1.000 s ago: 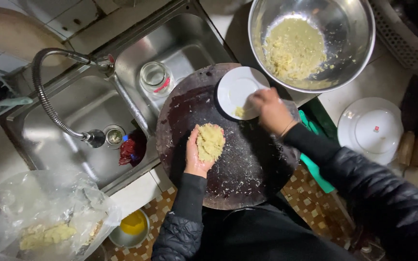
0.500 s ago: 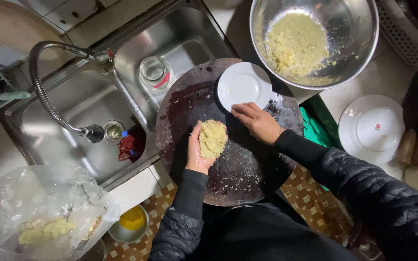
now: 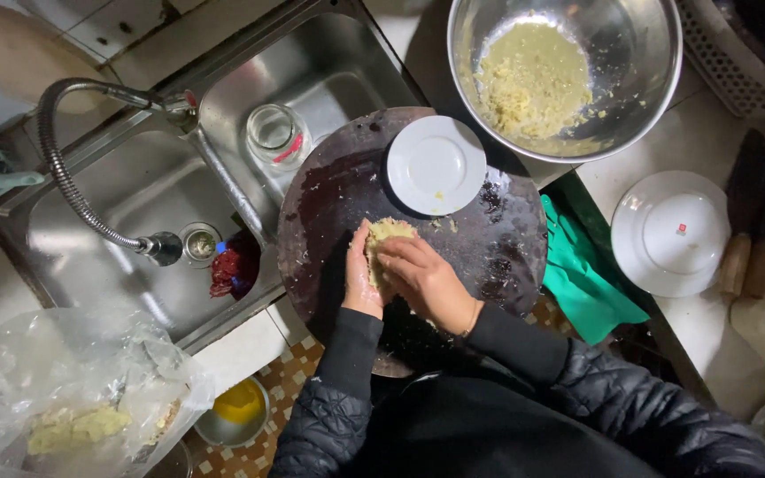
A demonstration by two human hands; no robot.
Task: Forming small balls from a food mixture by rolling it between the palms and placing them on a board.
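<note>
A flat patty of pale yellow dough [image 3: 386,233] lies in my left hand [image 3: 359,274], which cups it from below over a round dark board [image 3: 329,195]. My right hand [image 3: 425,276] rests on top of the patty, pressing it between both palms, and covers most of it. A small white plate [image 3: 436,165] sits on the far side of the board with a few yellow crumbs on it. Beyond it stands a large steel bowl [image 3: 639,62] holding more of the yellow mixture [image 3: 533,80].
A double steel sink [image 3: 135,204] with a coiled tap [image 3: 73,190] and a glass jar [image 3: 276,134] is on the left. A white plate [image 3: 671,232] and a green cloth [image 3: 582,274] lie on the right. A plastic bag [image 3: 73,389] with dough sits lower left.
My right hand left the small white plate and came down onto the patty in my left hand. The plate now shows bare except for crumbs.
</note>
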